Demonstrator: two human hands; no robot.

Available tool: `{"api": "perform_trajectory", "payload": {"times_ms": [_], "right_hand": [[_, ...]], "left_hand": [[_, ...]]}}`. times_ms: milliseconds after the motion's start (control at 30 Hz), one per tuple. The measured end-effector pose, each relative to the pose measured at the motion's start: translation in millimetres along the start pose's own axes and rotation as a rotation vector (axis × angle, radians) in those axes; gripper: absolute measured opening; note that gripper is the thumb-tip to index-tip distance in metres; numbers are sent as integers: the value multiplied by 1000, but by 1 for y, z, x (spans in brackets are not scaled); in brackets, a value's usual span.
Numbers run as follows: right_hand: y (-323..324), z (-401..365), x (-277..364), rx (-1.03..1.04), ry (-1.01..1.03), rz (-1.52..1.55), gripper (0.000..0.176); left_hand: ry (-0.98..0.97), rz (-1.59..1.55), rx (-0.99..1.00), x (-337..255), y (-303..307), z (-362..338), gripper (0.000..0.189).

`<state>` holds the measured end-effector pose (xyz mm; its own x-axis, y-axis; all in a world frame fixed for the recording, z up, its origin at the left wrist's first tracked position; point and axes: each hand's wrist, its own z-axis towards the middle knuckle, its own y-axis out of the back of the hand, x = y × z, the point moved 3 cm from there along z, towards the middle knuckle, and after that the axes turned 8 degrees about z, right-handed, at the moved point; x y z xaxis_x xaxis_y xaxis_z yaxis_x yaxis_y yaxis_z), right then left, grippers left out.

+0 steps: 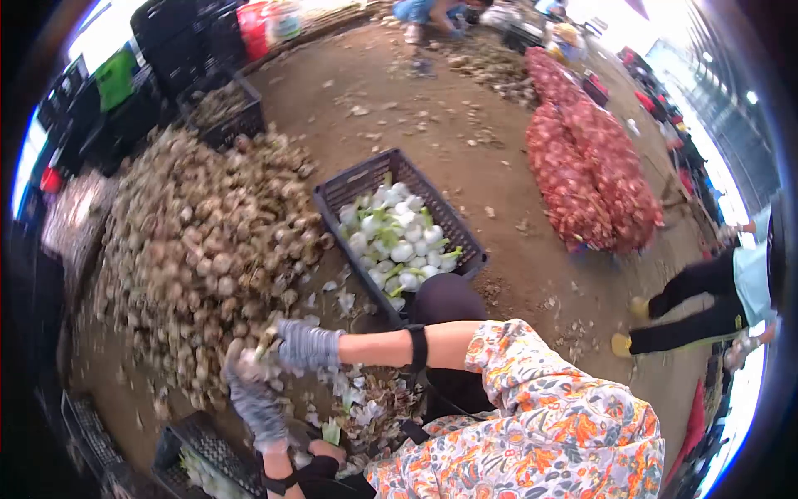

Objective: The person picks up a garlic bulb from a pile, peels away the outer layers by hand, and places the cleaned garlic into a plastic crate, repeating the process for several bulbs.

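My left hand (256,406), in a grey knitted glove, is closed around a pale garlic bulb (252,363) over the edge of a large heap of unpeeled garlic (199,241). My right hand (306,344), in a matching glove, meets it from the other side, its fingers closed at the bulb's stem end. Whether a small tool is in the right hand cannot be made out. Peeled skins (366,407) litter the ground below my hands. Beyond my knee, a dark plastic crate (460,224) holds peeled white garlic bulbs (403,249) with green stems.
Another crate (170,445) with pale bulbs stands at lower left. Red mesh sacks of garlic (586,166) lie at upper right. A person in black trousers (690,291) stands at right; another person (428,12) crouches at the back. Black crates (170,37) are stacked at upper left.
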<state>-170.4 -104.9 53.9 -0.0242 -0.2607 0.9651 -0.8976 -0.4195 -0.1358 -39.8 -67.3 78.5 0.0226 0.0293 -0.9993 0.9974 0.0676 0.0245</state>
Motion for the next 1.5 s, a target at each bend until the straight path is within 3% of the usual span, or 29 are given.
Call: {"api": "perform_trajectory", "payload": {"times_ms": [33,67,100,133,200,233,267,367,467,533,600,667,700,800,833,867,933,1000,1033,1067,1133,1200,1267,1300,1333,1367,1433,1467,1500], "right_hand": [[0,1,-5,-47,110,-46,13],[0,-3,1,-136,240,-66,7],[2,-4,4,-125,257,-72,10],[4,-7,8,-82,227,-18,13],[8,-10,12,12,101,246,20],[6,-12,11,55,3,464,23],[6,-7,3,74,-217,795,26],[0,-13,16,-27,-447,1016,22],[2,-13,11,-7,-279,839,12],[-5,-13,18,28,-366,1195,5],[-2,-13,21,-67,-344,1172,7],[-1,-14,25,-124,-356,1148,10],[-3,-14,29,-127,-291,1106,13],[11,-3,23,19,157,42,24],[17,-2,17,-11,58,393,24],[20,-1,13,-41,-45,746,25],[13,-12,24,-89,177,97,23],[-6,-17,42,-65,469,51,22],[-8,-20,43,45,733,-184,22],[-13,-24,46,53,791,-436,22],[-13,-25,21,39,116,281,24],[2,-15,31,307,-249,1283,24],[29,-6,22,231,-181,1209,25],[26,-10,36,-88,-314,1046,27],[31,-3,21,211,-144,631,29],[19,-10,22,270,36,254,31],[8,-25,28,515,32,-906,41],[4,-23,29,495,-25,-959,44],[3,-21,39,292,-144,-848,43]], "left_hand": [[-129,83,-26,-7,-7,-7,35],[-99,27,112,-13,-7,-3,38],[144,-202,287,14,7,7,43],[139,-112,150,23,6,15,55],[349,-426,92,14,1,6,49],[423,-420,28,6,2,4,47],[520,-528,152,1,8,0,45],[555,-694,245,-2,6,-3,51],[573,-759,282,-3,5,0,50],[584,-822,290,-13,5,-3,51],[556,-910,353,-14,5,-4,51],[508,-875,282,-18,6,-3,51],[478,-911,321,-16,10,-2,51],[334,-620,239,-13,18,8,45],[247,-308,164,-5,24,13,38],[246,-309,163,-2,22,12,38],[65,-26,-101,-3,21,7,39],[121,-120,-125,1,20,4,37],[212,-232,-118,5,21,7,35],[303,-341,-107,10,22,9,34],[240,-312,-62,5,30,9,30],[89,-280,12,9,33,10,29],[127,-361,25,2,31,6,28],[158,-444,34,0,29,5,27],[155,-445,34,1,30,6,27],[184,-430,16,5,32,7,26],[224,-331,-26,8,38,5,25],[225,-329,-26,9,38,6,25],[143,-267,-51,9,38,7,25]]}}
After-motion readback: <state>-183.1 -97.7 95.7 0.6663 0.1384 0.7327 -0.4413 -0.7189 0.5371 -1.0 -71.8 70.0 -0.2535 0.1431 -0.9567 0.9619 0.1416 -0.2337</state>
